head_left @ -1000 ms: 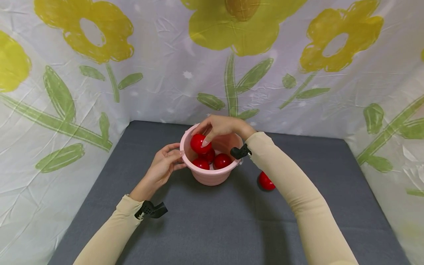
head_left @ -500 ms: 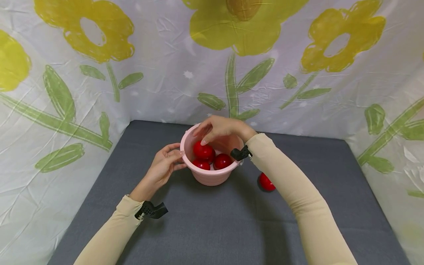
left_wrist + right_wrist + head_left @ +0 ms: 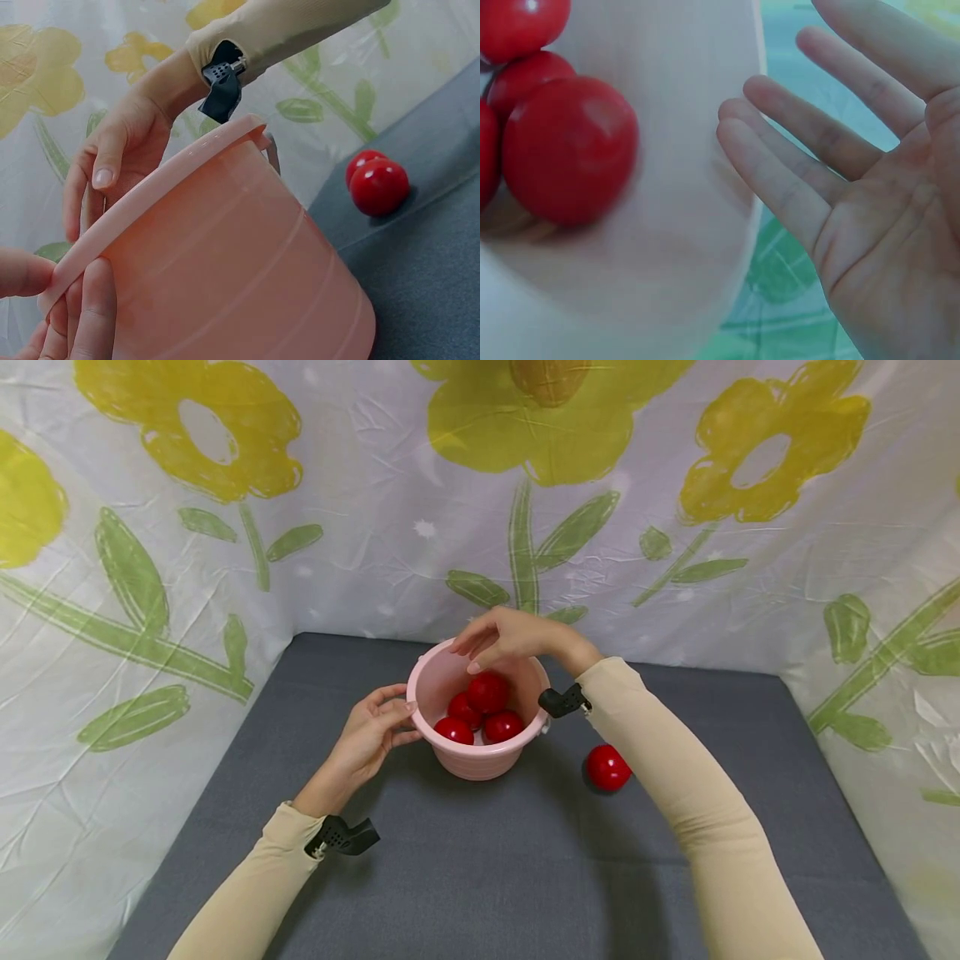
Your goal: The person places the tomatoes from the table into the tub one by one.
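Observation:
A pink plastic bucket (image 3: 478, 765) stands upright near the back of the table. My left hand (image 3: 365, 732) pinches its left rim, thumb on one side and fingers (image 3: 97, 307) under the lip on the outer wall. Inside lie several shiny red balls, one of them (image 3: 488, 692) on top of the others. My right hand (image 3: 510, 633) hovers over the far rim, holding nothing; in the right wrist view its fingers (image 3: 817, 139) are spread and nearly straight, apart from the nearest red ball (image 3: 570, 150).
Right of the bucket, a red ball (image 3: 607, 767) sits on the grey tablecloth (image 3: 480, 877), beside my right forearm. Two balls show there in the left wrist view, the nearer one (image 3: 379, 187) partly covering the other. A flower-printed curtain (image 3: 360, 527) hangs behind and at the sides.
My right hand has let go of a red ball inside the bucket and moved up and to the right. That ball has rolled right, onto the others. My left hand stays on the rim.

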`<state>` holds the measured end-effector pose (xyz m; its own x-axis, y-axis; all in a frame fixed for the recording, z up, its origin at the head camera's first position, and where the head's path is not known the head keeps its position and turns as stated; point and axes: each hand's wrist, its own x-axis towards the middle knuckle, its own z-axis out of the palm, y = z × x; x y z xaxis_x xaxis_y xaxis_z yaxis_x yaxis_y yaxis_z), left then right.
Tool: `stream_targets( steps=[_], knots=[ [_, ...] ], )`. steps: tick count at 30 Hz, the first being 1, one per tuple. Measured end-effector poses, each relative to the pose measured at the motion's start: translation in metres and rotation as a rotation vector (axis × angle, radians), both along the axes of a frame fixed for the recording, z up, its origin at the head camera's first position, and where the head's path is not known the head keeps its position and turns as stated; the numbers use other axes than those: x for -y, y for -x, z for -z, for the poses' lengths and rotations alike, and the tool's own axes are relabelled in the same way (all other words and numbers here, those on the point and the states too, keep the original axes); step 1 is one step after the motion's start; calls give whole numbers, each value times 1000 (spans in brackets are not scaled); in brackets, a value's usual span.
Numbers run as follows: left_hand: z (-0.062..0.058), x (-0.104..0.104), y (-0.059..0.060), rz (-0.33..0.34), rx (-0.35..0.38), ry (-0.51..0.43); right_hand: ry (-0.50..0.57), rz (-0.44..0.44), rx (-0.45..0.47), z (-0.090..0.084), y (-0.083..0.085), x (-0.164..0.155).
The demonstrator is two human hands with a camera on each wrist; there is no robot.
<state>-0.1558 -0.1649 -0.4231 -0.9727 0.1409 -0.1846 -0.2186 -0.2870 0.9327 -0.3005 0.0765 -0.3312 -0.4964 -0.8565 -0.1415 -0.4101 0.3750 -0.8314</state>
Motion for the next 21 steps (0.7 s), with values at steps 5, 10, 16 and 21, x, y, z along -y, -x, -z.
stream_targets(
  steps=[5, 10, 16, 21],
  knots=[
    [1, 0, 0, -6, -8, 10, 11, 48, -18, -3, 2, -18],
    [1, 0, 0, -7, -13, 14, -9, 114, -20, -8, 1, -42],
    [1, 0, 1, -12, -10, 24, -58, 208, -41, -15, -2, -81],
    [0, -1, 1, -11, -7, 32, -93, 262, -56, -14, -9, -111]
  ],
)
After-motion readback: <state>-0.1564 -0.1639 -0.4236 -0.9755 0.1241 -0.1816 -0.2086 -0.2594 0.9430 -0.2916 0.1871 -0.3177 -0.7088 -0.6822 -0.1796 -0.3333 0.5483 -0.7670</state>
